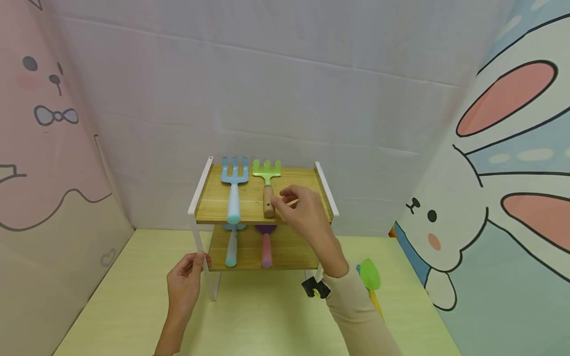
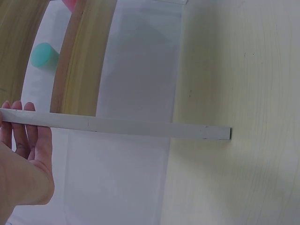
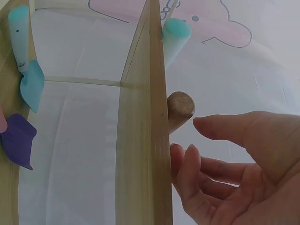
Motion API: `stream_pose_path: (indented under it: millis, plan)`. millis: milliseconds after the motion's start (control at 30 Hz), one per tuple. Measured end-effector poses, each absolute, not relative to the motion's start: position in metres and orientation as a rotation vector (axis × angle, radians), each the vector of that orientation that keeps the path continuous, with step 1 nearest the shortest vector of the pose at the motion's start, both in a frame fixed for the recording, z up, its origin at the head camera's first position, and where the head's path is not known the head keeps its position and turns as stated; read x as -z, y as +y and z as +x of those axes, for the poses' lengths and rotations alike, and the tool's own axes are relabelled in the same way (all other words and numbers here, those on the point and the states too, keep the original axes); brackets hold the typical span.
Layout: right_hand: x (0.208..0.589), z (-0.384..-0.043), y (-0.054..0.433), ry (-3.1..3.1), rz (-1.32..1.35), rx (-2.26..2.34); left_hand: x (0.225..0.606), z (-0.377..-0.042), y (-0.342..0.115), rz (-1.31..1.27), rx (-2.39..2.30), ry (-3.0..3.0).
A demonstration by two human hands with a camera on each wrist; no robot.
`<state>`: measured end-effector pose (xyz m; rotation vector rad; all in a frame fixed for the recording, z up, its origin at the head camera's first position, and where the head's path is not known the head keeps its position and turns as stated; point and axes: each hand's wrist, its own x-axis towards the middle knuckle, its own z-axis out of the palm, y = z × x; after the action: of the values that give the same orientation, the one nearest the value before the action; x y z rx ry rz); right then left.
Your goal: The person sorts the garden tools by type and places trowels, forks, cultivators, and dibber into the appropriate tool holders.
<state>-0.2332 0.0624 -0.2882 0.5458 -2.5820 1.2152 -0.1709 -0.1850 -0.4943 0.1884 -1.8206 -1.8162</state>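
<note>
White seven-o'clock leg (image 1: 198, 240) is pinched by left hand (image 1: 186, 277), likely for steadiness; right hand (image 1: 304, 207) hangs spread, four o'clock of green fork (image 1: 268, 190).

On the counter (image 1: 254, 324), a shelf (image 1: 294, 176): blue fork (image 1: 234, 190), green fork (image 1: 267, 181) on top, blue trowel (image 1: 232, 249), purple trowel (image 1: 266, 247) below; right, green trowel (image 1: 369, 275).

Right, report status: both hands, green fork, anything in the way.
Left hand gripping white frame. Right hand beside wooden handle, not gripping it. Green fork lying on upper shelf. No obstruction visible between hand and handle.
</note>
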Motion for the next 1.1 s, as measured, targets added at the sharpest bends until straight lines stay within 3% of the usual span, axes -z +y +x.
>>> stream_pose_path:
  millis: [1100]
  plan:
    - [0.334, -0.208, 0.100, -2.191, 0.688, -1.368, 0.494, -0.170, -0.185, 0.178, 1.805, -1.830]
